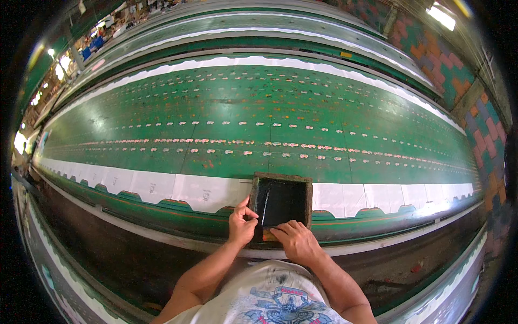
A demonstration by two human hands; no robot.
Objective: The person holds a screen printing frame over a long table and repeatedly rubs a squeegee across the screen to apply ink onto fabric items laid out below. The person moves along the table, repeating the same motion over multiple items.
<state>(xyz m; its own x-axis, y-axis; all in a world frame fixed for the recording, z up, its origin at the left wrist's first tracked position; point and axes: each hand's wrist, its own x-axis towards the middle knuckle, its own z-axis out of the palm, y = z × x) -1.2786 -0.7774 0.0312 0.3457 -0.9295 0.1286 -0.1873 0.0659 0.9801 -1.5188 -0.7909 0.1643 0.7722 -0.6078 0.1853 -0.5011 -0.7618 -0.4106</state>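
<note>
A small screen-printing frame (pixel 308 202) with worn wooden sides and a dark inside lies at the near edge of the long green table, over a row of white pieces. A thin pale streak runs along the inner left part of it. My left hand (pixel 242 224) is closed at the frame's left side, thumb and forefinger pinched on its rim. At the frame's near end, my right hand (pixel 298 241) has its fingers bent over an orange-brown squeegee (pixel 268 235). The palm hides most of that squeegee, so its blade does not show.
White cut pieces (pixel 145 186) with small printed marks line the near edge of the green table (pixel 226 108). Rows of small pale and orange ink marks cover its top. More long tables (pixel 243 24) stand beyond. A patchwork tiled floor (pixel 480 135) lies at right.
</note>
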